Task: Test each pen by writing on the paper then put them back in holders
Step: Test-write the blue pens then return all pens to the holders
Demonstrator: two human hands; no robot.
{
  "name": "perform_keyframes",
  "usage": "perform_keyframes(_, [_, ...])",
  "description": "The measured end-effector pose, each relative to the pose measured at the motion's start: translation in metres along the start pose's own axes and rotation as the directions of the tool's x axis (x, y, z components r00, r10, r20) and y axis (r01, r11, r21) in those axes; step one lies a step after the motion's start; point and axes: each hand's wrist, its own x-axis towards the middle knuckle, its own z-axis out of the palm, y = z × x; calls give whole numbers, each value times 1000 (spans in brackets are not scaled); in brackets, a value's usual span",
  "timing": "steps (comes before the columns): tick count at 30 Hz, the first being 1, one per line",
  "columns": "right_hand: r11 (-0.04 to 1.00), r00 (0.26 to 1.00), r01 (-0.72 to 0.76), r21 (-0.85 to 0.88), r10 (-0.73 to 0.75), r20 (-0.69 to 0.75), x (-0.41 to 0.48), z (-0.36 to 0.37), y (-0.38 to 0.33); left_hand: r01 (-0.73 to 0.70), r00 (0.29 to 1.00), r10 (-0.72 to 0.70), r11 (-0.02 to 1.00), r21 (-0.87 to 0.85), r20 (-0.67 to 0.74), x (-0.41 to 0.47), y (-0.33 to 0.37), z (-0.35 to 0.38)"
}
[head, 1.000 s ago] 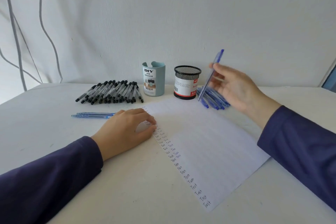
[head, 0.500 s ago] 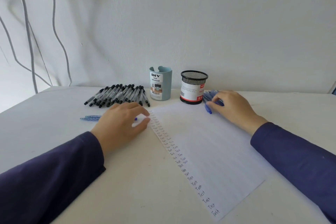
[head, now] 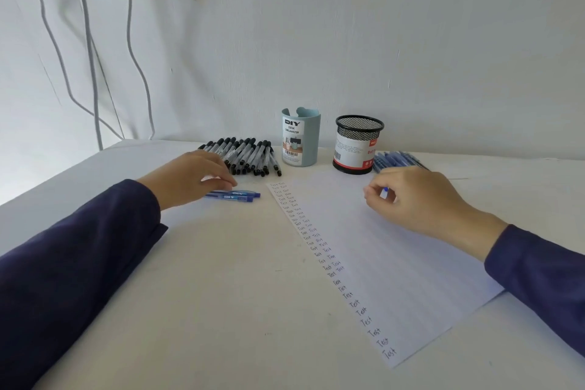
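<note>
A white lined paper (head: 395,260) lies on the table with columns of "Test" written down its left edge. My right hand (head: 421,199) hovers over the paper's upper part, fingers curled round a blue pen (head: 386,190) of which only a small blue bit shows. My left hand (head: 190,177) is left of the paper, fingertips resting on the ends of two blue pens (head: 235,195) lying on the table. Behind stand a pale blue holder (head: 300,139) and a black mesh holder (head: 359,144); I see no pens sticking out of either.
A pile of black-capped pens (head: 247,155) lies left of the pale blue holder. More blue pens (head: 399,159) lie right of the mesh holder. White cables (head: 91,73) hang down the wall at the back left. The table (head: 237,294) is white.
My right hand went down to the blue pile, then came back over the paper with a pen in its fingers. My left hand slid off the paper's corner onto the two blue pens.
</note>
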Motion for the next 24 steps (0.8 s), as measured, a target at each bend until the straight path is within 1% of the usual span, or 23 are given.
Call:
perform_keyframes(5, [997,998,-36,62,39,-47,-4,-2,4,-13,998,9,998,64,54,5,4,-2])
perform_keyframes(10, [994,997,-58,92,63,-51,-7,1,10,-58,990,24,969,238,141,8,9,-1])
perform_keyframes(11, [994,997,-53,100,58,-55,-8,1,11,-68,992,37,963,259,122,8,9,-1])
perform_keyframes(12, [993,997,-50,107,57,-57,-8,1,11,-80,996,63,957,278,69,8,9,-1])
perform_keyframes(13, [992,997,-56,109,63,-55,-8,1,12,-91,995,100,952,292,-17,8,11,-2])
perform_keyframes(15, [990,996,-74,121,81,-49,-7,1,12,-123,966,181,949,289,-184,9,26,-1])
perform_keyframes(16, [989,996,-73,130,80,-45,-7,2,11,-168,945,235,946,278,-226,10,40,2])
perform_keyframes(17, [989,997,-67,135,73,-40,-7,2,9,-231,926,297,934,274,-233,10,55,9])
perform_keyframes(20, [988,999,-36,150,37,-5,-8,8,4,-402,875,454,874,273,-166,8,95,38])
perform_keyframes(22, [975,1000,21,219,-25,15,-10,10,0,-435,860,483,862,260,-162,5,102,50])
perform_keyframes(24, [927,994,88,366,-108,33,-13,11,-8,-419,862,473,868,267,-182,2,101,54])
